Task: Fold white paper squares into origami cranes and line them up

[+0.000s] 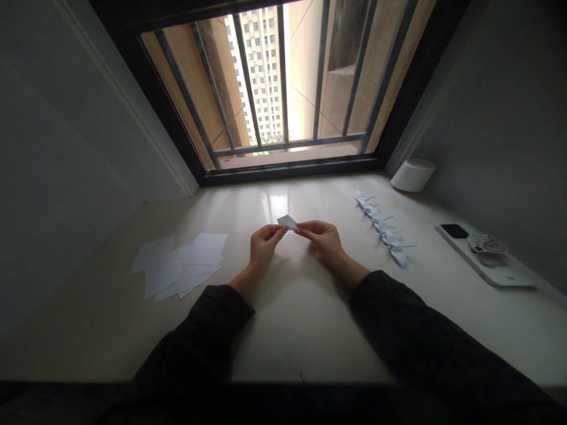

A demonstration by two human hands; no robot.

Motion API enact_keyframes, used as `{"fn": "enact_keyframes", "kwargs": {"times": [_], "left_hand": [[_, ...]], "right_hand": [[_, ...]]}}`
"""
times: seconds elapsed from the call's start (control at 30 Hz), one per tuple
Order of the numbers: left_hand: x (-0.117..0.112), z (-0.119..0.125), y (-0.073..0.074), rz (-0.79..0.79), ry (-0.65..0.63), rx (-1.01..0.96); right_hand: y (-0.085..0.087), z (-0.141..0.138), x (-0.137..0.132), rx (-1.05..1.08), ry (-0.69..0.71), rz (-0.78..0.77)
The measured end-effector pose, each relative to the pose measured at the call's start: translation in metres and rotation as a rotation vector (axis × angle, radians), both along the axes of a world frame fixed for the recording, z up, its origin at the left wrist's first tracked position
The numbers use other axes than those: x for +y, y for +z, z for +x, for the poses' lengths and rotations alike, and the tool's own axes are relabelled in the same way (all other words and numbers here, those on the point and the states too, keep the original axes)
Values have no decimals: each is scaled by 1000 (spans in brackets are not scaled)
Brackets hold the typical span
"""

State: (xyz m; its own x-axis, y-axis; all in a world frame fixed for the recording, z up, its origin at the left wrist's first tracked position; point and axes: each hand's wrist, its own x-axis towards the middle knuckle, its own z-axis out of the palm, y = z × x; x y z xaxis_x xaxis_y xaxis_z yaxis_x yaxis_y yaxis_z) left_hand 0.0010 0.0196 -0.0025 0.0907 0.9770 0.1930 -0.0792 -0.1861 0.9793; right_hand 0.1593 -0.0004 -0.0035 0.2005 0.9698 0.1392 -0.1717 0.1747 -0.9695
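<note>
Left of the folded paper (286, 221), loose white sheets (181, 265) are lying fanned and overlapping on the desk (287, 336). Just at its left edge, our left hand (264, 244) is pinching, thumb and fingers clamped on the paper; at its right edge, our right hand (326, 237) is gripping likewise, so the folded paper is being held between the two. We are judging this to be a folding or shaping step; any next crease is probably calling for a light, even pinch that keeps the edges aligned. Right of the folded paper, small folded pieces (381, 224) are forming a slanting row, with a white cylinder (413, 176) and a phone (500, 271) farther right. Overlap is hiding how many sheets are lying there; fingertips are covering the folded paper's corners, and we are not making out its layers.
</note>
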Motion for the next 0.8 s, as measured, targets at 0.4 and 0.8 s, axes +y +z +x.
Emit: {"fn": "enact_keyframes", "kwargs": {"times": [0.4, 0.8], "left_hand": [[-1, 2, 1, -22, 39, -38], [-1, 1, 0, 69, 12, -90]], "right_hand": [[1, -3, -1, 103, 22, -46], [0, 1, 1, 141, 108, -81]]}}
